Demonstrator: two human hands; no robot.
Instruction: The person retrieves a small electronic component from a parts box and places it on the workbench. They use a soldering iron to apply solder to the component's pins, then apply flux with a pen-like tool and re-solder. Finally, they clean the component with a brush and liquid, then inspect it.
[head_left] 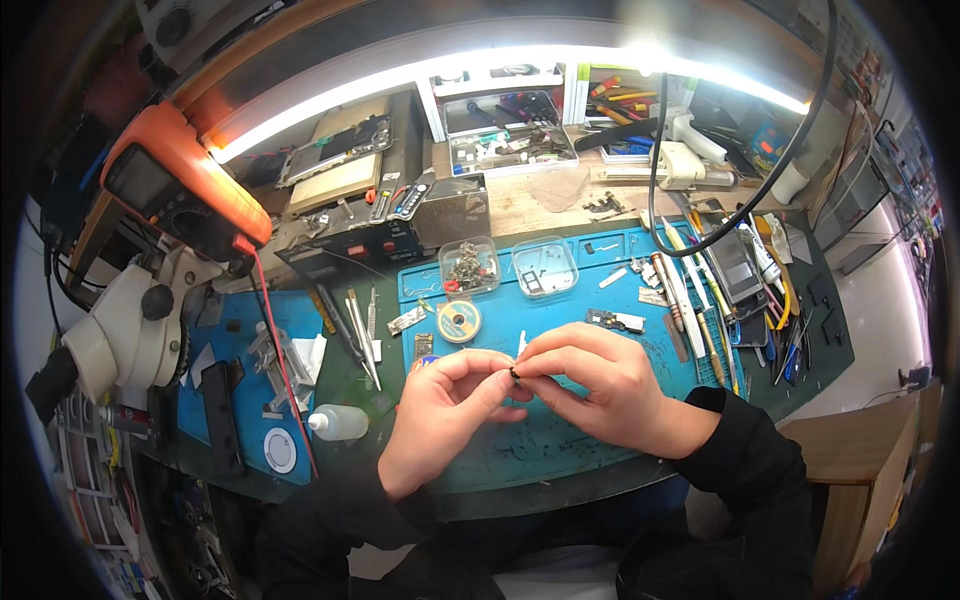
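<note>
Above the blue work mat (560,440), my two hands meet fingertip to fingertip. Between them is a tiny dark piece (515,373), too small to name. My left hand (445,405) pinches it between thumb and fingers. From the other side my right hand (600,385) closes thumb and fingers on the same piece. A spool of solder wire (458,321) lies just beyond my left hand. Past my right hand rests a small circuit board (614,320). Two clear plastic boxes stand farther back, one with small metal parts (470,268), one with dark frames (545,268).
At the left are an orange multimeter (185,190), a white microscope arm (120,315) and a squeeze bottle (338,422). Tweezers (362,335) lie nearby. Pens and tools (690,300) crowd the right side. A black cable (745,215) loops overhead at the back right.
</note>
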